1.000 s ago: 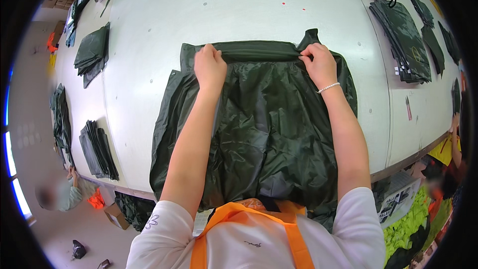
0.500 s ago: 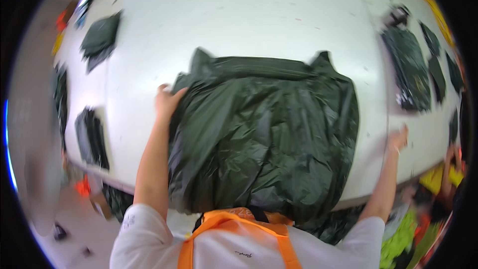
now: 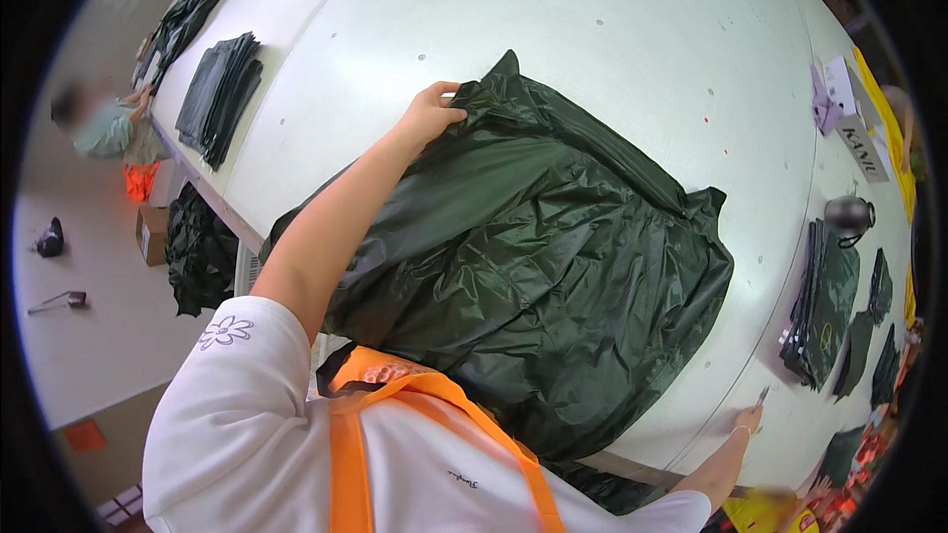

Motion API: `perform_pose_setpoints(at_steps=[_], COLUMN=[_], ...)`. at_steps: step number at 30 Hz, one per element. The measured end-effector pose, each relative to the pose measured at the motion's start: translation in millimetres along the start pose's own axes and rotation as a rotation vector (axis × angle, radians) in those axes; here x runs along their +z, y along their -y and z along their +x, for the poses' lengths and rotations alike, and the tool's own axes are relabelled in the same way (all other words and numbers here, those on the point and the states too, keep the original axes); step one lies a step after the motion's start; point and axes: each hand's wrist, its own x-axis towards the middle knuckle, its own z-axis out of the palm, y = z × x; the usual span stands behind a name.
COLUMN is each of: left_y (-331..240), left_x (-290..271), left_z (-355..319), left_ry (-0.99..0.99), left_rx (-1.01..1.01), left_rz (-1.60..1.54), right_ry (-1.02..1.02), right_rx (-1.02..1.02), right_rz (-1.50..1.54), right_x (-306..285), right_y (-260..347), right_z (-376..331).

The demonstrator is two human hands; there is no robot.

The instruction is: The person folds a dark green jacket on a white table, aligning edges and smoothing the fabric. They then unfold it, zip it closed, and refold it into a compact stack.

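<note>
Our dark green garment (image 3: 533,266) lies spread on the pale surface (image 3: 553,20), right in front of us, its shiny cloth full of creases. A long strip (image 3: 602,148) runs along its far edge, slanting from upper left down to the right, with a corner standing up at each end. The near part comes down to the surface's near edge, close by our orange apron (image 3: 430,385).

Our left hand (image 3: 434,116) has the garment pinched between thumb and fingers at its far left corner. Our right hand (image 3: 749,420) is stretched out low on the right, well apart from the garment, with its fingers at a small pointed tool (image 3: 762,395). Most of the handle is covered, so we cannot tell whether the fingers have closed on it.

We judge the step in hand to be fetching the tool while the left hand keeps our place on the cloth. The next move would seem to call for a sure hold on the handle, with the point kept off the thin cloth, and for a steady left hand, since a tug there could drag the corner askew.
</note>
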Motion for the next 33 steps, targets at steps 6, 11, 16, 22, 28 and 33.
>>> perform_pose_setpoints(at_steps=[6,11,16,22,28,33], left_y=[-40,-61,-107,-114,-114,-111], left_x=[27,32,40,42,32,28], left_z=[-33,-62,-132,-183,-197,-204], left_ry=[-0.036,-0.216,-0.061,0.058,0.145,0.241], left_rx=[0.136,0.6,0.296,0.317,0.407,0.254], left_rz=[0.127,0.366,-0.091,-0.142,-0.126,-0.329], right_ry=[0.012,0.007,-0.113,0.329,0.106,-0.025], right_rx=[-0.018,-0.063,-0.506,-0.688,-0.947,-0.933], right_rz=[0.284,1.242,1.386,1.818,1.726,1.664], right_x=[-22,-96,-281,-414,-442,-434], right_y=[49,156,323,436,471,466], right_z=[-45,-107,-245,-351,-381,-398])
